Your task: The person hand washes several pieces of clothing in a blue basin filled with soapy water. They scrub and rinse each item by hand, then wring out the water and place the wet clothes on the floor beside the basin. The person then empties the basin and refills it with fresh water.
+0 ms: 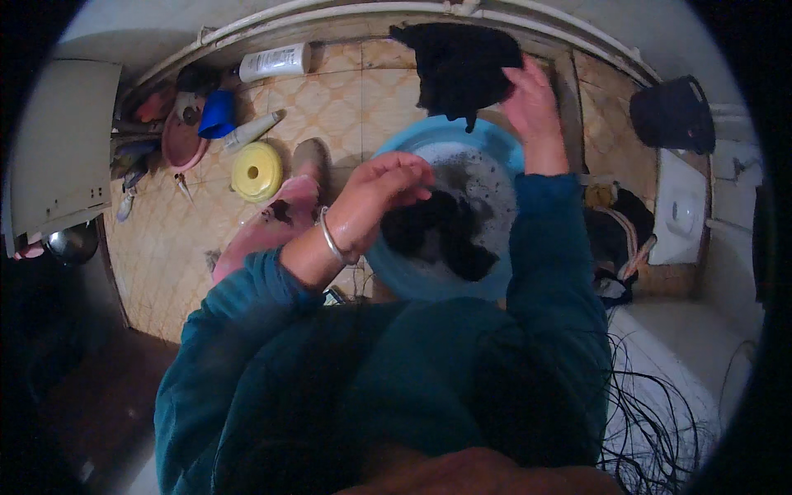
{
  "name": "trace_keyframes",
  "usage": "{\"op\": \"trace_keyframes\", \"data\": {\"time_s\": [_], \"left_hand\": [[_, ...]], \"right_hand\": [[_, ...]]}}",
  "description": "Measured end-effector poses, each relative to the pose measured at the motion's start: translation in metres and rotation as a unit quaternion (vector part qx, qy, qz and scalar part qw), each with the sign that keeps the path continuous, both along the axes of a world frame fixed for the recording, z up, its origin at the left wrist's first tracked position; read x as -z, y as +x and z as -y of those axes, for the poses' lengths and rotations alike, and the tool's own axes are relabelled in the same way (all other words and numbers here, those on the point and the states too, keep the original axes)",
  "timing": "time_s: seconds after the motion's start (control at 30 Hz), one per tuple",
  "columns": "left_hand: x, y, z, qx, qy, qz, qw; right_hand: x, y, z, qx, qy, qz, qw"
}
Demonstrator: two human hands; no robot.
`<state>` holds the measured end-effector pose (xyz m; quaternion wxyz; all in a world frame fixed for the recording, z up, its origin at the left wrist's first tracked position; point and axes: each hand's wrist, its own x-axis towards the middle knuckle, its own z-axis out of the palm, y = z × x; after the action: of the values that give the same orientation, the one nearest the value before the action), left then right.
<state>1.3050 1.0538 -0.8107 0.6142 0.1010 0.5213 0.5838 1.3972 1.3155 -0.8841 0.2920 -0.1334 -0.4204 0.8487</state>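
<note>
My right hand (533, 102) grips a black cloth (464, 68) by its right edge, and the cloth spreads beyond the far rim of a light blue basin (495, 137). The basin holds soapy water (489, 185) with white suds. More dark fabric (473, 247) lies wet in that water, bunched on the left side. Over the basin's left part is my left hand (390, 184), loosely curled with nothing visible in it; a silver bangle (332, 238) circles that wrist.
A yellow round roll (257, 172), a blue cup (216, 114), a pink bowl (184, 145) and a white bottle (275, 62) are on the tiled floor (328, 86) to the left. To the right are a dark bucket (673, 114) and a white squat toilet (679, 210). Pipes (371, 13) run along the wall.
</note>
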Motion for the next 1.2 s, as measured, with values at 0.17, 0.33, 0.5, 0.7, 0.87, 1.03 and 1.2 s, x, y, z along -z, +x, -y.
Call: {"op": "trace_keyframes", "data": {"time_s": [0.17,0.33,0.5,0.7,0.87,1.03,1.2], "left_hand": [[0.008,0.003,-0.007,0.001,0.015,-0.005,1.0],[0.018,0.003,-0.01,-0.006,0.005,-0.014,1.0],[0.023,0.007,-0.014,0.011,-0.023,-0.032,0.999],[0.025,0.012,-0.024,0.026,-0.037,-0.052,0.998],[0.028,0.015,-0.029,0.024,-0.047,-0.029,0.998],[0.024,0.015,-0.028,0.04,-0.048,-0.019,0.998],[0.013,0.019,-0.021,0.058,-0.06,-0.009,0.997]], "right_hand": [[-0.029,0.067,0.011,0.073,-0.11,-0.056,0.99],[0.059,0.145,0.023,0.118,-0.179,0.273,0.938],[0.204,0.19,0.049,-0.046,0.261,0.677,0.687],[0.246,0.132,0.112,0.02,0.516,0.601,0.61],[0.232,0.117,0.12,-0.186,0.519,0.64,0.535],[0.278,0.154,0.101,-0.202,0.327,0.699,0.603],[0.328,0.161,0.149,-0.103,0.398,0.637,0.652]]}}
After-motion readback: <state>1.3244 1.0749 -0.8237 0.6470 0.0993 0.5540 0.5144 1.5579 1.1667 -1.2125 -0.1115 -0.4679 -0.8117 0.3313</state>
